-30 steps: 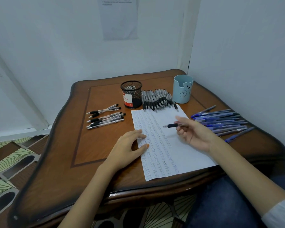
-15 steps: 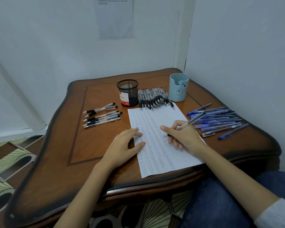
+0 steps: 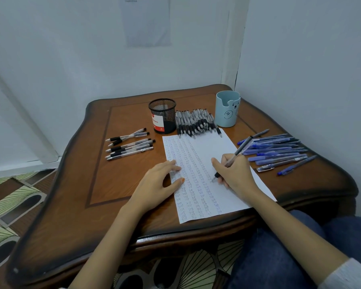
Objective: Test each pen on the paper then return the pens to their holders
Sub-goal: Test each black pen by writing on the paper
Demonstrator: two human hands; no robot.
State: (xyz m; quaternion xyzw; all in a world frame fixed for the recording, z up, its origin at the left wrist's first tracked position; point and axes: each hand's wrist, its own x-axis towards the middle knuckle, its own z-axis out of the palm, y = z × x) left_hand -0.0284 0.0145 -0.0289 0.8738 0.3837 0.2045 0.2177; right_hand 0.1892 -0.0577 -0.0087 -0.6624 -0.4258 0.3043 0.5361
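hidden by the right hand: the middle of the pen (image 3: 241, 148) is lost among the fingers; only its black grip and tip below and its clear barrel above show.
hidden by the forearm: part of the right edge of the paper (image 3: 221, 147).
hard to make out: the rows of marks on the paper are too small to read, and whether the tip touches the sheet or sits just above it cannot be told.
cut off: the sheet on the wall (image 3: 146, 24) runs past the top edge, its print blurred.
holders: the black mesh holder (image 3: 163, 115) and the blue bear holder (image 3: 226, 109) stand at the far edge of the table (image 3: 113, 184); their insides are not clear from here.
right hand (image 3: 236, 176): fingers curled around the pen in a writing grip, tip at the middle of the paper.
left hand (image 3: 154, 184): flat and relaxed, fingers resting on the paper's left edge, holding nothing.
other pens: a black pile (image 3: 196, 123) between the holders, a black row (image 3: 129, 147) left of the paper, blue pens (image 3: 277, 151) to its right.
change: a second ago the right hand held the pen level above the sheet, tip pointing left; it has since turned tip-down. the left hand has stayed put.
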